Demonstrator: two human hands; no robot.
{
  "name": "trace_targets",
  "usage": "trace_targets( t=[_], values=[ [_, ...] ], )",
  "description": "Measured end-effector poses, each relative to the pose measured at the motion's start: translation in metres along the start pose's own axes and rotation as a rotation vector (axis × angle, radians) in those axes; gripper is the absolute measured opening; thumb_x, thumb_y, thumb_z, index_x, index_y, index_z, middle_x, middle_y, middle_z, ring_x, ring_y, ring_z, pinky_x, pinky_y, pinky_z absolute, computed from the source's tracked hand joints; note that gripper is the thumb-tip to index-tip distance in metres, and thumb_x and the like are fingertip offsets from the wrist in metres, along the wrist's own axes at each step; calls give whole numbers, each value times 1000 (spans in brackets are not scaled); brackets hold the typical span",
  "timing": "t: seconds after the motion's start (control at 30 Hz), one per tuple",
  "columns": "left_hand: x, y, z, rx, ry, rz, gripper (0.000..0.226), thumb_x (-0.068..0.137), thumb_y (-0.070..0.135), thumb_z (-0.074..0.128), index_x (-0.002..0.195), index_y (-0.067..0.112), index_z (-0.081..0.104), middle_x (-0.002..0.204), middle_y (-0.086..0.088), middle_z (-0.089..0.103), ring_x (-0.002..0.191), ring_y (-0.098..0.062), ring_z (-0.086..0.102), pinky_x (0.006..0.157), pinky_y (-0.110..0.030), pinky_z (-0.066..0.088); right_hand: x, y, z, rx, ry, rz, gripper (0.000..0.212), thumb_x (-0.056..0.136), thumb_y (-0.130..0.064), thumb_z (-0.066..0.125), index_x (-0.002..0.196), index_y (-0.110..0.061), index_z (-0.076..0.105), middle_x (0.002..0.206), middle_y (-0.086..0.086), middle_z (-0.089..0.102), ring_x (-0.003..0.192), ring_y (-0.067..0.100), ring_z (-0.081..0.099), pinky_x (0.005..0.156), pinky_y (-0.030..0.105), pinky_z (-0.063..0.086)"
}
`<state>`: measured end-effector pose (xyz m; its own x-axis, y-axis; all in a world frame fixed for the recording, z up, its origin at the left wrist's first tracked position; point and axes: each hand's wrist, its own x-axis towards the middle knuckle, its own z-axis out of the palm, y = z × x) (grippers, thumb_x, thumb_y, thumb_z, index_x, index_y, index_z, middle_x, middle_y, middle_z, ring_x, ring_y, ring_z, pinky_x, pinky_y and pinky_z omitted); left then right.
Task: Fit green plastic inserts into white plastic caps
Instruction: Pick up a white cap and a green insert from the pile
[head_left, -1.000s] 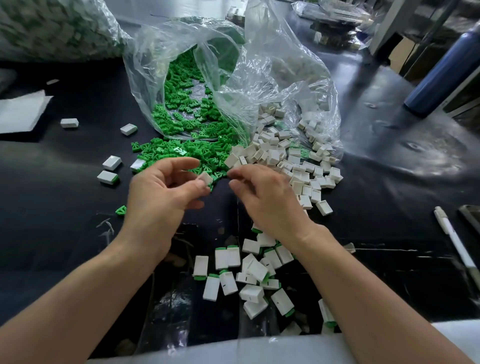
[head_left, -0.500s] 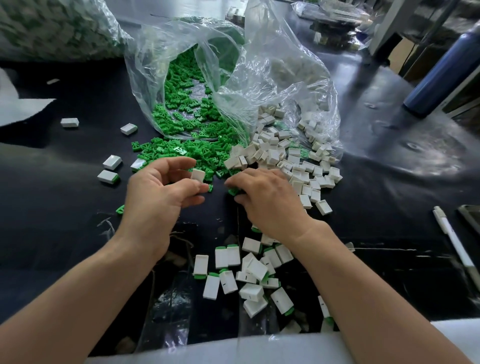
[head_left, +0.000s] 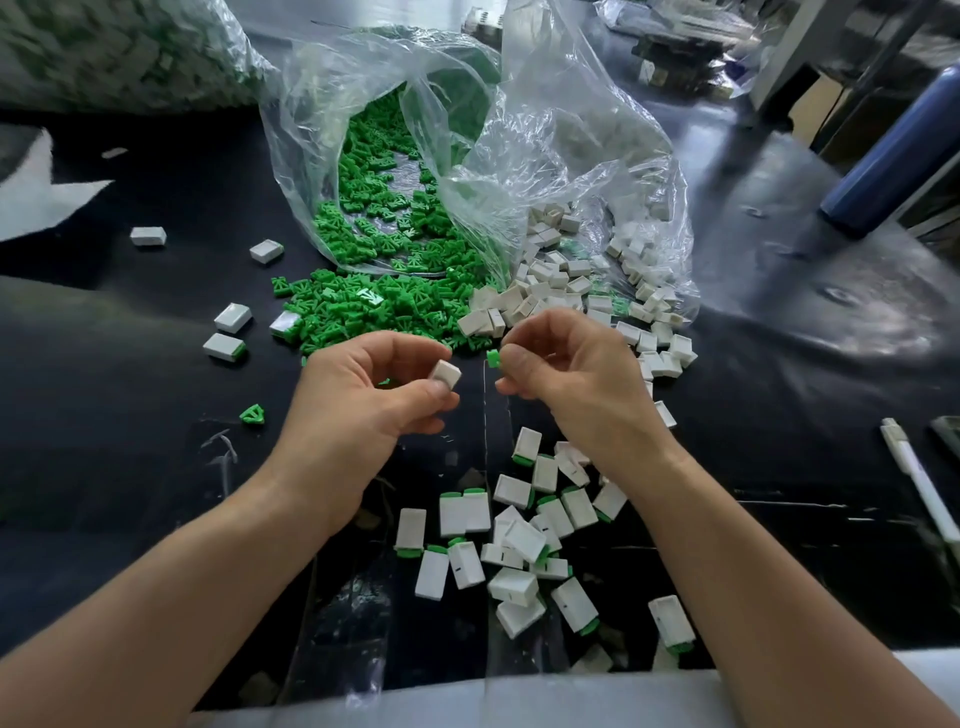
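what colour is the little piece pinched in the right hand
Green: the insert in the right hand, head view.

Left hand pinches a white cap; right hand pinches a green insert just beside it (apart), near the clear bag.

green insert mostly hidden by right fingers, pen cut off at right edge, top-left bag blurred
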<state>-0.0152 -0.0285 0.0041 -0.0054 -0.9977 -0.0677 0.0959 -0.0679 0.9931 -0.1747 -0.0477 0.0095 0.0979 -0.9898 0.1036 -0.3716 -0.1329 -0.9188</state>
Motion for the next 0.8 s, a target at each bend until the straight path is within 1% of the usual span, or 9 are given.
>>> trace_targets(
  t=[0.13, 0.23, 0.4, 0.47, 0.53, 0.6, 0.67, 0.73, 0.8],
  values=[
    [-1, 1, 1, 26, -1, 3, 26, 73, -8, 68, 78, 17, 67, 71, 2, 69, 66, -14, 67, 55, -20, 55, -6, -9, 4, 178, -70, 2, 15, 86, -1, 58, 79, -14, 59, 74, 4, 63, 60, 7, 64, 61, 16, 51],
    [-2, 1, 1, 35, -12, 8, 25, 72, -7, 70, 79, 16, 67, 69, 3, 69, 67, -14, 66, 55, -20, 55, -9, -11, 5, 170, -104, -11, 14, 86, -1, 58, 80, -13, 59, 74, 6, 64, 61, 9, 63, 63, 18, 53],
    [-2, 2, 0, -7, -44, 15, 32, 80, -14, 58, 87, 15, 66, 77, -8, 61, 68, -16, 69, 58, -19, 54, -9, -10, 5, 152, -89, -20, 12, 86, -1, 58, 80, -12, 59, 73, 3, 63, 60, 8, 63, 63, 19, 53],
    [-2, 3, 0, -15, -72, -5, 30, 82, -15, 55, 86, 12, 67, 83, -13, 58, 69, -16, 70, 59, -17, 54, -9, -9, 5, 129, -90, -20, 13, 87, -2, 58, 80, -14, 59, 73, 3, 63, 61, 8, 63, 63, 19, 53],
    [-2, 3, 1, -17, -85, -33, 26, 82, -15, 55, 82, 9, 65, 82, -13, 58, 67, -18, 70, 58, -18, 54, -9, -7, 6, 94, -90, -24, 15, 87, -4, 58, 79, -17, 59, 72, 0, 64, 62, 8, 64, 64, 22, 53],
    [-2, 2, 2, -28, -82, -67, 21, 81, -13, 58, 77, 8, 62, 73, -8, 60, 64, -18, 70, 55, -20, 55, -9, -6, 7, 74, -87, -27, 17, 87, -4, 59, 78, -19, 59, 71, -1, 64, 63, 9, 64, 67, 26, 54],
    [-2, 2, 2, -11, -80, -79, 18, 78, -9, 63, 73, 8, 60, 67, -4, 63, 63, -17, 69, 55, -23, 57, -10, -5, 7, 48, -82, -33, 18, 86, -5, 60, 77, -20, 59, 71, -1, 64, 64, 10, 64, 71, 34, 57],
    [-1, 2, 1, 33, -71, -58, 18, 75, -6, 67, 70, 10, 59, 64, -2, 66, 60, -13, 66, 55, -21, 55, -10, -4, 8, 16, -74, -45, 18, 86, -6, 60, 77, -21, 60, 71, 0, 64, 66, 12, 65, 73, 42, 56],
    [-2, 2, 0, 39, -69, -47, 19, 75, -7, 66, 72, 10, 59, 60, 0, 67, 56, -10, 64, 50, -18, 52, -11, -4, 8, 8, -59, -49, 17, 86, -7, 61, 77, -21, 60, 72, 2, 65, 68, 14, 65, 74, 45, 55]
  ],
)
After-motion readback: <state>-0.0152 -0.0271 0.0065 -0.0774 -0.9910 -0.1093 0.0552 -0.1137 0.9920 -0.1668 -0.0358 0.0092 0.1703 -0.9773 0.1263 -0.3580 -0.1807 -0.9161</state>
